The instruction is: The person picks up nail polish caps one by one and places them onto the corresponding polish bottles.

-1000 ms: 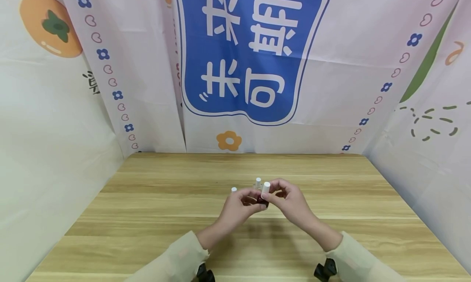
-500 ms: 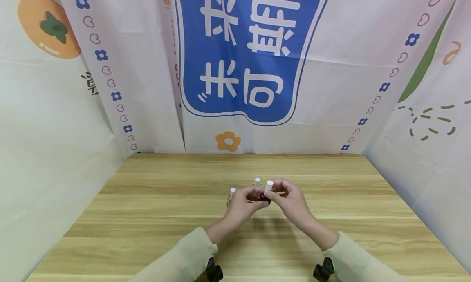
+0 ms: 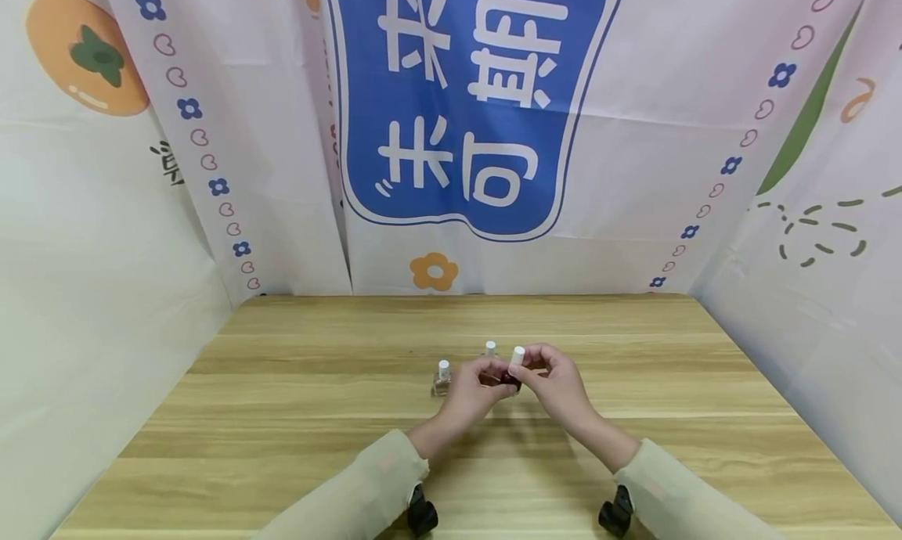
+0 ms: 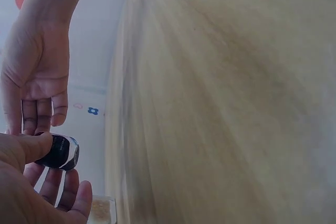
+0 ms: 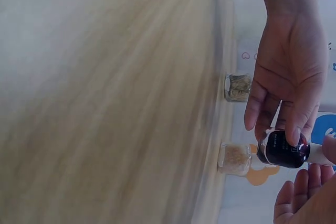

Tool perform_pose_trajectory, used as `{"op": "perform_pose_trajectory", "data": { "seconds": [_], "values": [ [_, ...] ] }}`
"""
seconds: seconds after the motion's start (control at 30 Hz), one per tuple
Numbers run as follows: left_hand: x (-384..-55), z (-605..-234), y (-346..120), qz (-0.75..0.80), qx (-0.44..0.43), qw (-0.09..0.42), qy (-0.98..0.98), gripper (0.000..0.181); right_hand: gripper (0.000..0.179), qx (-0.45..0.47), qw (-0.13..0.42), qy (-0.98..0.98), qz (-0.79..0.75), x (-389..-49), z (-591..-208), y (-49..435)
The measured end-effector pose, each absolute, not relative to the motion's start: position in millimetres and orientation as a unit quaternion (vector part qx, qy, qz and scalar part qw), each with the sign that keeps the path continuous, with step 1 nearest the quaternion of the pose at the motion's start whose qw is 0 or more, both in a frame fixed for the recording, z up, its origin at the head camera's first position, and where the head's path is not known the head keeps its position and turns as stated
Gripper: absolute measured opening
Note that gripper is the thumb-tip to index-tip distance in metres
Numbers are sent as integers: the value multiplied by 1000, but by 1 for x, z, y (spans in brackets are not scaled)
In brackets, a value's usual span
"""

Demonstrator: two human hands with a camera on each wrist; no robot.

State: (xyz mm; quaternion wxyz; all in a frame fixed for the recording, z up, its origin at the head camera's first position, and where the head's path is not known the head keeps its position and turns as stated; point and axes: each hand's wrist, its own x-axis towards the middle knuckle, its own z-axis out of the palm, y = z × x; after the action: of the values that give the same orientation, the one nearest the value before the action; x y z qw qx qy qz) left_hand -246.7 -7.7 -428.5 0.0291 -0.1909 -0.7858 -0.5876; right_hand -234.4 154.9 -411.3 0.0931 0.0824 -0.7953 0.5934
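Observation:
Both my hands meet above the table around one nail polish bottle, dark red with a white cap. My left hand pinches the glass body between thumb and fingers. From the other side, my right hand grips the white cap with thumb and fingertips. In the right wrist view the bottle lies across the picture, and the cap appears still on its neck. Fingers hide part of the bottle in the head view.
Two more white-capped glass bottles stand on the wooden table: one left of my left hand, one just behind my hands. Their contents look pale and glittery. Printed cloth hangs around the table's back and sides.
My left hand has shifted a little to the right with the polish bottle, uncovering the bottle on the left. The right hand keeps its grip on the cap.

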Motion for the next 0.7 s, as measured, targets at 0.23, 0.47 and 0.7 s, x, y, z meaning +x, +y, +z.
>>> {"op": "perform_pose_trajectory", "data": {
  "seconds": [0.23,0.47,0.7],
  "values": [
    [-252,-436,-4,-581,-180,26,-794,17,17,79,94,-802,584,-235,-410,153],
    [-255,-437,-3,-560,-166,11,-812,15,17,69,91,-809,577,-244,-420,152],
    [-258,-438,-2,-541,-153,1,-827,16,15,63,91,-816,568,-249,-424,149]
  ]
}}
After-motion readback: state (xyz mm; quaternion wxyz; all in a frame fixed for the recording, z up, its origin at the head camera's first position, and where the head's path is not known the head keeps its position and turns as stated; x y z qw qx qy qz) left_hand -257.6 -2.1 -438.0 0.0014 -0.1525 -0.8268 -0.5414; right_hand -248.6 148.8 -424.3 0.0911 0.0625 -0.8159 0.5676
